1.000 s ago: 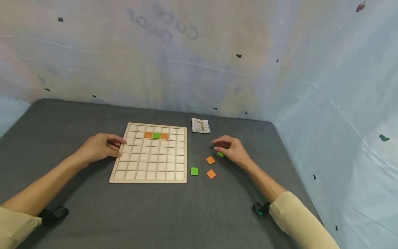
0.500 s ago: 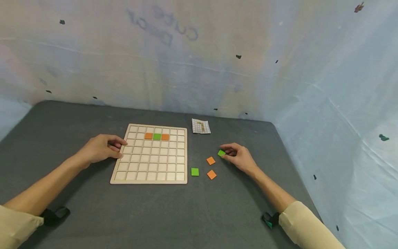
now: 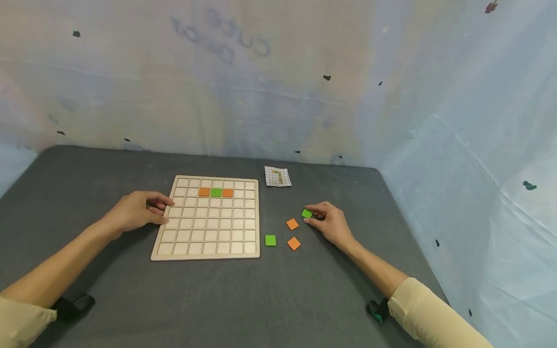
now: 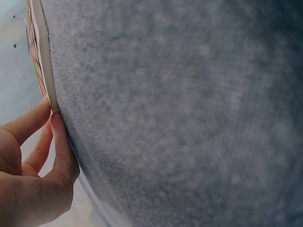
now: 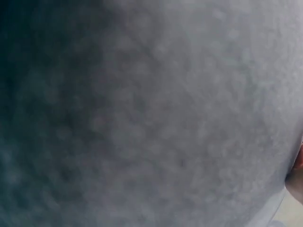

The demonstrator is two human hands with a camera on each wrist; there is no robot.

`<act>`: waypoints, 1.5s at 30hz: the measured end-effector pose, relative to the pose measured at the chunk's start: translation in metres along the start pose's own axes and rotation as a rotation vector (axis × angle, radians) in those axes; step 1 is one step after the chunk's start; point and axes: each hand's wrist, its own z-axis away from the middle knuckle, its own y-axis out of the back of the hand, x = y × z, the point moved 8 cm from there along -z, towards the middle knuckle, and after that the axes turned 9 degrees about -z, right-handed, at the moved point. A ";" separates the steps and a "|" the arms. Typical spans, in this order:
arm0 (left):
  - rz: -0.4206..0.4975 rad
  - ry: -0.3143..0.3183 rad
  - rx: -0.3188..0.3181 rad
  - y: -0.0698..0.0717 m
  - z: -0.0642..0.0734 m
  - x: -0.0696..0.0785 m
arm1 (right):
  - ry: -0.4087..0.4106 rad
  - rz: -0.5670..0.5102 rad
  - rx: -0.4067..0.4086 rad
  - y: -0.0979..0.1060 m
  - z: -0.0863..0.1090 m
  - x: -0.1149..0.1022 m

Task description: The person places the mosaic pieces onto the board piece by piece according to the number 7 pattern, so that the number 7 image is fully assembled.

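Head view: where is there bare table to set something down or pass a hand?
A broad bare stretch of table lies nearside of the grid board, between the forearms. Another runs from the right hand to the table's right edge. Crowded: between board and right hand, with two orange tiles and a loose green tile.

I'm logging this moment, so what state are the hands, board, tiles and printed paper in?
Left hand, touching the left edge of the board
Right hand, pinching a green tile
Board, flat on the table
Three placed tiles, side by side in the board's second-farthest row
Loose green tile, flat beside the board
Two loose orange tiles, flat, turned cornerwise
Printed paper, face up, edges slightly wavy
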 end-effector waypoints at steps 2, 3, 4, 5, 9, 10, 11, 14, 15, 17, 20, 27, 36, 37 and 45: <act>-0.002 -0.005 0.003 0.001 0.000 0.000 | -0.002 0.000 0.004 0.000 -0.001 0.000; -0.004 -0.006 0.003 0.001 0.000 0.001 | -0.004 0.000 0.004 0.000 -0.001 0.000; -0.004 -0.008 0.003 0.001 0.000 0.001 | -0.008 0.000 0.002 0.000 -0.002 0.000; -0.004 -0.013 0.003 0.001 0.000 0.001 | -0.013 0.000 -0.001 0.000 -0.002 0.000; -0.011 -0.002 0.004 0.001 -0.001 0.000 | -0.011 0.006 -0.021 0.000 -0.004 -0.002; -0.011 -0.002 0.007 0.001 -0.001 0.000 | -0.010 0.003 -0.025 0.001 -0.004 -0.003; -0.011 0.001 0.008 0.001 -0.001 0.000 | -0.008 0.000 -0.028 0.001 -0.005 -0.004; -0.002 -0.003 0.006 0.002 -0.001 0.002 | 0.019 -0.012 -0.038 0.002 -0.008 -0.009; 0.001 -0.005 0.004 0.002 -0.002 0.002 | 0.027 -0.018 -0.045 0.001 -0.010 -0.011; 0.004 -0.004 -0.002 0.003 -0.002 0.003 | 0.055 -0.036 -0.062 0.000 -0.013 -0.017; 0.003 -0.003 -0.005 0.002 -0.004 0.006 | 0.080 -0.085 -0.081 -0.002 -0.018 -0.023; 0.002 0.006 -0.002 -0.002 -0.005 0.008 | 0.094 -0.124 -0.110 -0.013 -0.031 -0.034; 0.004 0.014 -0.002 -0.001 -0.001 0.007 | 0.155 -0.120 -0.145 -0.035 -0.049 -0.058; 0.007 0.012 -0.003 -0.001 -0.001 0.006 | 0.161 -0.123 -0.149 -0.037 -0.051 -0.061; 0.090 0.003 -0.015 -0.002 0.002 0.000 | 0.211 -0.144 -0.196 -0.057 -0.063 -0.082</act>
